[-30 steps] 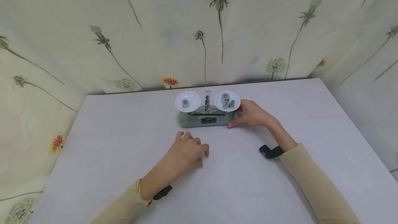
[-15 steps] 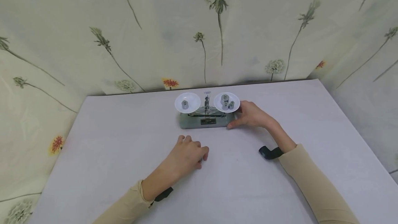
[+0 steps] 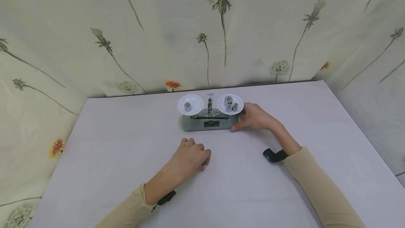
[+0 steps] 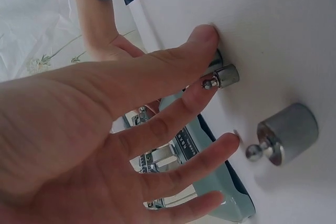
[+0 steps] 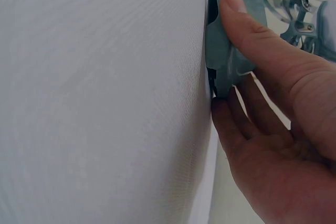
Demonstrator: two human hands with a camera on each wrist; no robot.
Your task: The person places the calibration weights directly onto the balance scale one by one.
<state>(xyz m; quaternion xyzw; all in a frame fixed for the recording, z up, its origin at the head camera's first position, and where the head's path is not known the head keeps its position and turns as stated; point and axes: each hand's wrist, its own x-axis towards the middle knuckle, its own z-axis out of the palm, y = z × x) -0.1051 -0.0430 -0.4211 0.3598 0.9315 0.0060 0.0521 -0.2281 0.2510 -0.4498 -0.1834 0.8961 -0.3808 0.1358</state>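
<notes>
My left hand (image 3: pixel 188 159) is low over the table, thumb and index finger at small metal weights. In the left wrist view, one small knobbed weight (image 4: pixel 227 75) stands by the index fingertip, its knob overlapping the finger. Another weight (image 4: pixel 217 59) is mostly hidden behind the thumb; I cannot tell whether it is pinched. A larger knobbed weight (image 4: pixel 291 132) stands beyond the middle fingertip. My right hand (image 3: pixel 254 117) grips the right end of the green balance scale (image 3: pixel 193 124), thumb on the front of its base, fingers behind.
The left pan (image 3: pixel 196 101) bears one weight (image 3: pixel 187 106). Several weights (image 3: pixel 229 100) stand on the right pan (image 3: pixel 239 105). A white cloth covers the table (image 3: pixel 126 126), and a flower-patterned curtain (image 3: pixel 177 38) hangs along its back edge. Dark camera mounts sit at both wrists.
The left hand shifts slightly toward the person, and its thumb and index finger draw closer together. My right hand keeps its grip on the scale, which stays in place.
</notes>
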